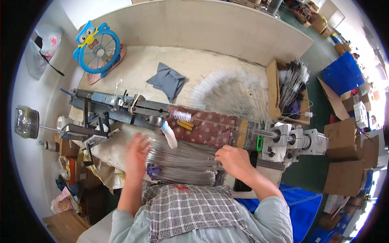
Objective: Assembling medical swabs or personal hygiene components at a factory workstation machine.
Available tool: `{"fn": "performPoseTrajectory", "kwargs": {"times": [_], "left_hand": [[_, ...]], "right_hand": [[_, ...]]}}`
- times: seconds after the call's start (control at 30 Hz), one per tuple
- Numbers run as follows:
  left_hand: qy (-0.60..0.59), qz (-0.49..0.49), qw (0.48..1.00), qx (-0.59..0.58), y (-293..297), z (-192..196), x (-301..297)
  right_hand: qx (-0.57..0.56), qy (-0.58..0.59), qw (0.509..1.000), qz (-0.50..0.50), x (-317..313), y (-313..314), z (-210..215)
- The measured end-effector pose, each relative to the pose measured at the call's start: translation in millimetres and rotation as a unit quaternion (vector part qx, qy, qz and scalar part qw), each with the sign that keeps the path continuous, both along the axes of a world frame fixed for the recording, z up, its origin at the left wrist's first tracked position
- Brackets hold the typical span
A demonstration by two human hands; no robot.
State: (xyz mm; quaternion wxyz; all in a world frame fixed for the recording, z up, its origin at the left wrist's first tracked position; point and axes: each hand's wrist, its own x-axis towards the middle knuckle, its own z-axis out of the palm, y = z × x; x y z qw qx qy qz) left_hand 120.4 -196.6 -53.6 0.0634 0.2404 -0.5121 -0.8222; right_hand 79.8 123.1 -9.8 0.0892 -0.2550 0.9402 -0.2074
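Two hands work one flat bundle of thin grey wires (182, 162): the left hand (137, 156), blurred, lies spread over its left end, grip unclear; the right hand (235, 160) pinches the right end. Keeping strands parallel seems wise, clear of the blue metal twisting machine (117, 107) just beyond.

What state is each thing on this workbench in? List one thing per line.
Left hand: blurred, on the wire bundle.
Right hand: resting on the wires' right end.
Wire bundle: lying flat.
Finished brushes: fanned out.
Grey cloth: crumpled.
Blue fan: upright; spinning unclear.
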Motion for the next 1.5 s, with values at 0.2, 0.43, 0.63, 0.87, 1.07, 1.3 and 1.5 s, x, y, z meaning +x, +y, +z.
{"fn": "performPoseTrajectory", "kwargs": {"times": [0.2, 0.43, 0.63, 0.87, 1.07, 1.3, 1.5], "left_hand": [[0.030, 0.398, 0.907, 0.131, -210.5, -57.2, 66.0], [-0.044, 0.457, 0.888, 0.002, -264.0, -68.2, 70.2], [0.003, 0.388, 0.919, 0.074, -152.3, -65.8, 40.9], [0.044, 0.003, 0.973, 0.226, 17.9, -11.8, -16.0], [-0.060, -0.031, 0.997, 0.040, 119.4, 55.3, -55.4], [-0.067, -0.164, 0.883, 0.434, 50.1, 124.2, -48.6], [-0.112, -0.192, 0.941, 0.254, 52.1, 84.4, -18.4]], "right_hand": [[0.007, 0.024, 1.000, -0.014, 2.8, 0.4, 6.1], [0.055, -0.023, 0.996, -0.067, 6.9, -6.8, 3.8], [0.038, -0.030, 0.995, -0.085, 3.1, 3.6, 16.5], [-0.004, -0.011, 0.995, -0.100, 5.5, 11.6, 6.5], [-0.053, 0.078, 0.988, -0.119, 9.0, 31.7, 6.4], [0.053, 0.052, 0.996, -0.048, 9.7, 34.0, 23.3], [0.214, 0.001, 0.973, -0.085, 20.3, 34.8, 69.2]]}}
